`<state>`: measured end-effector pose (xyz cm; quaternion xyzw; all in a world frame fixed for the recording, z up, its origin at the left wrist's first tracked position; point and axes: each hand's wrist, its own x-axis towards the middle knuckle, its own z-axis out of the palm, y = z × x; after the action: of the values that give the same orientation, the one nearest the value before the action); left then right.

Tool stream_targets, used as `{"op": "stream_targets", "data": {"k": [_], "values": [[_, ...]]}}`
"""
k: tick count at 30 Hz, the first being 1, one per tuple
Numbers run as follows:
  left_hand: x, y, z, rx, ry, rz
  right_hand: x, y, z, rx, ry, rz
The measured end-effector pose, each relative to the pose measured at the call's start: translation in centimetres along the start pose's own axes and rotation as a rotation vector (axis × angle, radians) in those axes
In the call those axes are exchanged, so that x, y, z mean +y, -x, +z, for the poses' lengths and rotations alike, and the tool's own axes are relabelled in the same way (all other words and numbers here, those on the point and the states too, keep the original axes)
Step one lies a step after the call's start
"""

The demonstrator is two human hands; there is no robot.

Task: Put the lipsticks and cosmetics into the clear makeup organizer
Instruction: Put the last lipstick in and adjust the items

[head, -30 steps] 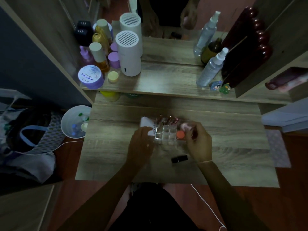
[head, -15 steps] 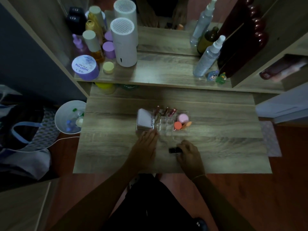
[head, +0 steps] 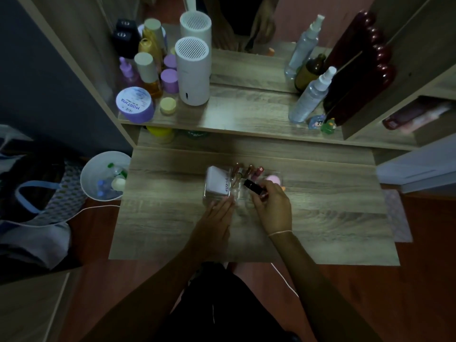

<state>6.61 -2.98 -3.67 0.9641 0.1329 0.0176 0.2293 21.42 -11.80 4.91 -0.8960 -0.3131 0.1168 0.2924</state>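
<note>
Right hand [head: 272, 206] gripped the black lipstick tube [head: 253, 187] above the clear plastic organizer [head: 217, 197]; left hand [head: 214, 222] lay open at its six o'clock; slotting it upright looked next.

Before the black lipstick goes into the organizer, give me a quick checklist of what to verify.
1. Black lipstick gripped in the right hand: ok, fingers closed around it.
2. Left hand steadying the clear organizer: ok, fingertips at its near edge.
3. Free slot for the tube: cannot tell, the clear front cells look empty but the hands and the dim light hide them.
4. Lipstick lined up upright: not ok, it lies tilted over the organizer.
5. Back row lipsticks out of the way: ok, they stand behind.
6. Pink sponge seated in its cell: ok.
</note>
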Motion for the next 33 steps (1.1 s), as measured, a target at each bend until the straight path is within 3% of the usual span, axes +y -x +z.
{"op": "stream_targets", "data": {"k": [19,33], "values": [[0.0,0.0,-0.1,0.082,0.053,0.032,-1.2,-2.2,2.5,-0.107,0.201,-0.007],[0.0,0.1,-0.1,0.082,0.049,0.032,-0.9,-2.7,2.6,-0.151,0.137,0.055]]}}
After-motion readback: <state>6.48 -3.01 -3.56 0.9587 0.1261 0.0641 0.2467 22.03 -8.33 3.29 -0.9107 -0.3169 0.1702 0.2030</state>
